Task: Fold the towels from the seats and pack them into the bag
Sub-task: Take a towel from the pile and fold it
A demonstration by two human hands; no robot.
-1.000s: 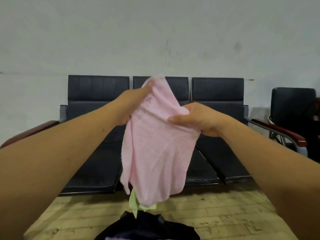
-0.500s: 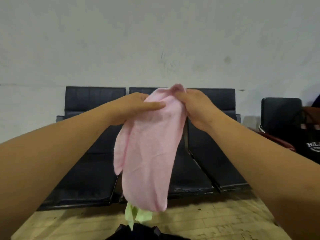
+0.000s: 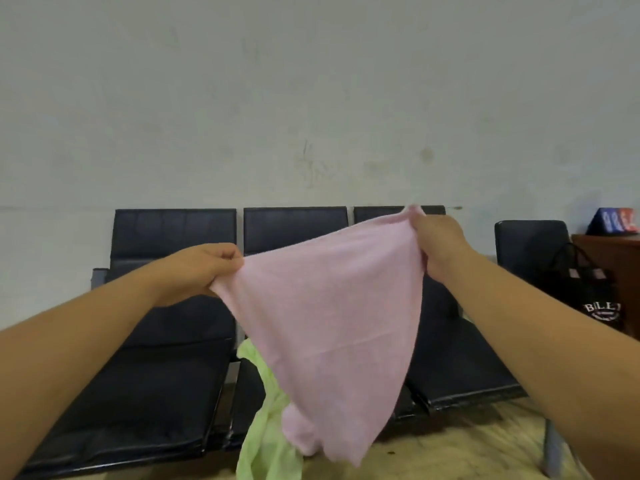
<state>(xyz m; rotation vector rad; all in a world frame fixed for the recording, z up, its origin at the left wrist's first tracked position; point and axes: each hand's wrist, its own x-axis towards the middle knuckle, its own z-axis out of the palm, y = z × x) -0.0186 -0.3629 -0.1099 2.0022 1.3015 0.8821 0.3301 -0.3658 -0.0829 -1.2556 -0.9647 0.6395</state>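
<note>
Hidden behind the pink towel point(image 3: 332, 306): most of the middle seat point(image 3: 294, 230) and part of the green towel point(image 3: 266, 445) (its lower end cut off by the bottom edge). Buried in pink folds, fingertips of the right hand point(image 3: 438, 244). Too blurred to read: white lettering on the black bag point(image 3: 588, 289); digits on the blue sign point(image 3: 616, 220), clipped by the right edge.

Dim flat indoor light, soft focus, motion-blurred floor, wide-angle edge distortion

A waiting area is suggested by a row of linked black padded seats point(image 3: 294, 230) set at 12 o'clock against a bare scuffed wall point(image 3: 311, 98), and a wooden desk point(image 3: 627, 265) at 3 o'clock.
</note>
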